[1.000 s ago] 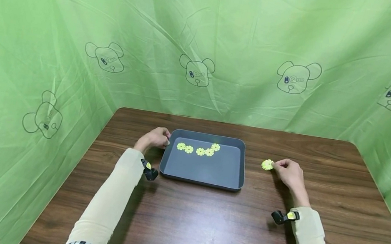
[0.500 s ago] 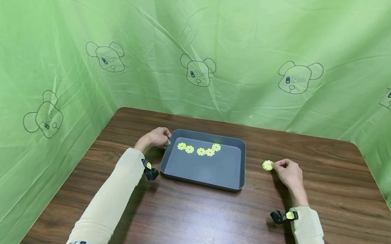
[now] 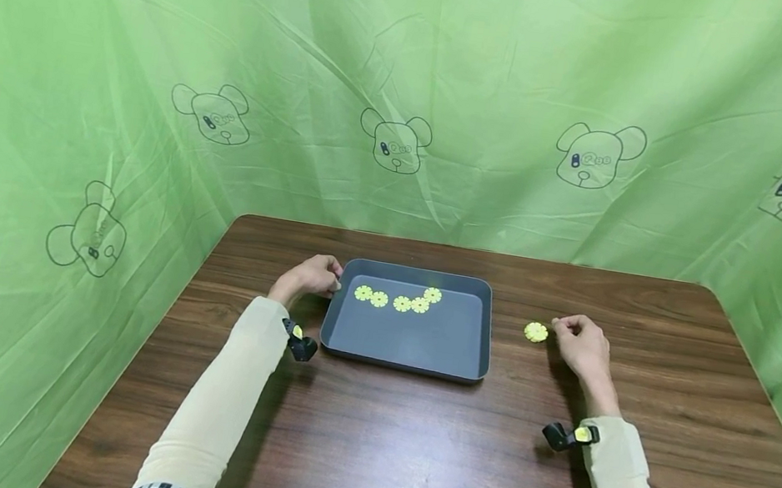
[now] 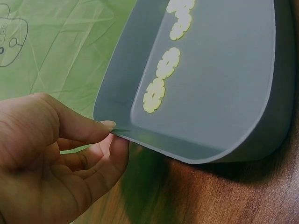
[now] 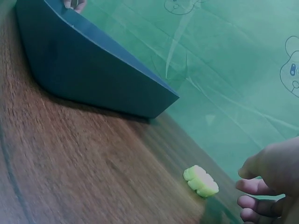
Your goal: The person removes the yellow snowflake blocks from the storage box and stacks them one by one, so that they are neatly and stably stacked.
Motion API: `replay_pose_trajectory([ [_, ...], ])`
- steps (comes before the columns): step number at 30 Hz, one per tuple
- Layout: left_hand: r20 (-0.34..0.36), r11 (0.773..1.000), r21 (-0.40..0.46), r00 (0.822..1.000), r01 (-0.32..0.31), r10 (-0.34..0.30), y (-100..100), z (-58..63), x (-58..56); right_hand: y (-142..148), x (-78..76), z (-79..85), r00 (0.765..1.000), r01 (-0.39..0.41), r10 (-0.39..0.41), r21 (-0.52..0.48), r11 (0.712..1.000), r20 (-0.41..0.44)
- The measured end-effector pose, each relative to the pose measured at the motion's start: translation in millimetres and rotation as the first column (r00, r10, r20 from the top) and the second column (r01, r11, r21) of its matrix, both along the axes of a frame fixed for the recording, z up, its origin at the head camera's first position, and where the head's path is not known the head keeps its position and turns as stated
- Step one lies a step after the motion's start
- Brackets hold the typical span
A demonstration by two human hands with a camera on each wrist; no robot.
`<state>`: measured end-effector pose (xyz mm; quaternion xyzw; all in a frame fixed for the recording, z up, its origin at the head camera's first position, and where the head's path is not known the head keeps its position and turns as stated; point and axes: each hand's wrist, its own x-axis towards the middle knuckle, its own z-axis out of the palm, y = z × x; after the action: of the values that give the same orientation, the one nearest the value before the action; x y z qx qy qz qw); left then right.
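Note:
My left hand [image 3: 315, 273] pinches the left rim of a dark grey baking tray [image 3: 406, 343] between thumb and fingers, near a far corner. The left wrist view shows the thumb [image 4: 88, 129] on the inner side of that rim. Several flat yellow flower-shaped pieces [image 3: 363, 294] lie in a curving row on the tray's floor, toward the back. Right of the tray, a small thick yellow flower-shaped piece [image 3: 535, 332], perhaps a stack, lies on the table. Just right of it is my right hand [image 3: 582, 346], its fingers loosely bent and holding nothing. The right wrist view shows a gap between fingertips and the piece [image 5: 201, 181].
The brown wood-grain table [image 3: 361, 442] has its back edge against a green cloth curtain [image 3: 493, 65] with printed bear heads. A black wrist camera [image 3: 300, 342] is strapped over the left sleeve, and another wrist camera [image 3: 567, 436] sits on the right one.
My right hand has let go of the yellow flower-shaped piece and drawn slightly back to the right. The piece stays on the table. My left hand still holds the tray rim.

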<state>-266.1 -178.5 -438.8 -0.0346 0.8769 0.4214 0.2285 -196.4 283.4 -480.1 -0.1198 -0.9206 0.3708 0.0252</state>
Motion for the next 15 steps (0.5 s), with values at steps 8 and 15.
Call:
replay_pose_trajectory([
  [8, 0.006, 1.000, -0.012, 1.000, 0.002, -0.002, -0.5, -0.4, -0.7, -13.0, -3.1, 10.8, 0.997, -0.013, 0.013, -0.005, 1.000, -0.080],
  [15, 0.006, 1.000, -0.004, 1.000, 0.012, -0.012, -1.2, 1.4, 0.9, -34.1, -14.7, 19.3, 0.988, -0.054, 0.051, -0.018, 0.998, -0.144],
])
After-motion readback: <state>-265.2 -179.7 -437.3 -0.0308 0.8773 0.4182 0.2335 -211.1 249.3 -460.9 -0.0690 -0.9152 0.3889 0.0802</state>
